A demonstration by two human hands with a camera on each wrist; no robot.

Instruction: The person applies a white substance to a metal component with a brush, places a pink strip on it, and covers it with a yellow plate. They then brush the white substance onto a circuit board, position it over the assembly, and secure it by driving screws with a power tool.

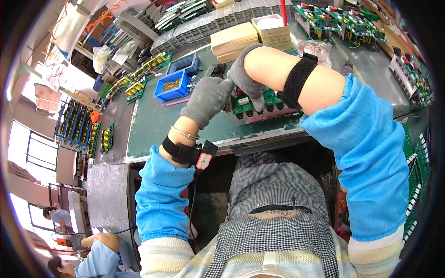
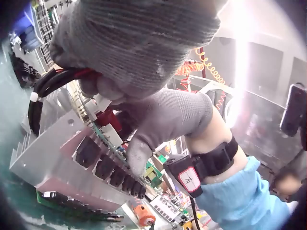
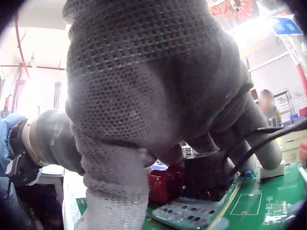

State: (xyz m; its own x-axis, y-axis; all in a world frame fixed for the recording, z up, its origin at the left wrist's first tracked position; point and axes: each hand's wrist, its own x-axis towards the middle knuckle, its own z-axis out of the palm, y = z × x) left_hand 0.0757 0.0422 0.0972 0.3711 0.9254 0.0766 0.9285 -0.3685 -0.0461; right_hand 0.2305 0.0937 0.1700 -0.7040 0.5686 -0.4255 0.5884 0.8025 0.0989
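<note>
A green circuit board [image 1: 239, 110] with a finned metal heatsink [image 2: 53, 155] and a row of black parts along its edge stands on the bench. My gloved left hand [image 1: 208, 99] is beside its left end; in the left wrist view the hand [image 2: 139, 43] is curled round black cables [image 2: 48, 84] with a white tie. My gloved right hand [image 1: 248, 76] reaches over the board, its thumb down by the near edge. In the right wrist view, the right hand [image 3: 153, 76] straddles a black block [image 3: 206, 176] with black wires beside a red part [image 3: 164, 186]. Its palm side is partly hidden.
Blue bins [image 1: 172, 96], one with small brass-coloured pieces, and a pink pen [image 1: 175, 102] lie left. Stacked yellow cards [image 1: 234, 41], metal heatsinks [image 1: 204, 28] and more boards [image 1: 320, 21] stand behind. Another person [image 1: 95, 252] works at lower left.
</note>
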